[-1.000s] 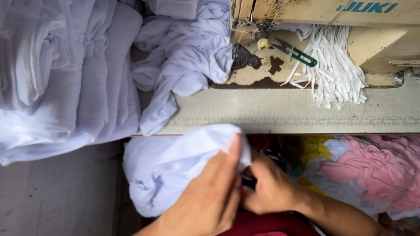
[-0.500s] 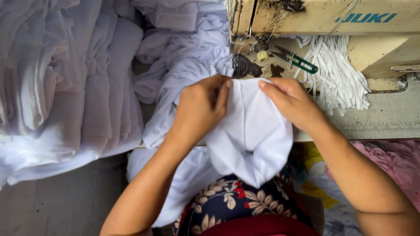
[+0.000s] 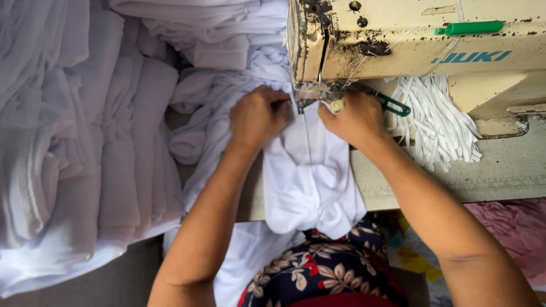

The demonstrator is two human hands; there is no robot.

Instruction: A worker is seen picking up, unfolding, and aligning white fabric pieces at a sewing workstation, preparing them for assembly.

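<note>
A white cloth piece lies folded on the sewing table, its far end under the needle foot of a cream, oil-stained sewing machine. My left hand presses the cloth's left side just beside the foot. My right hand pinches the cloth's right side next to the foot. The near end of the cloth hangs over the table edge above my flower-printed lap.
Stacks of white fabric fill the left side and back. A bundle of white elastic strips and green-handled snips lie right of the needle. Pink cloth sits below the table edge at right.
Both hands lifted the white cloth from my lap up onto the table and pushed it forward under the machine's needle foot. The view has moved closer to the machine.
</note>
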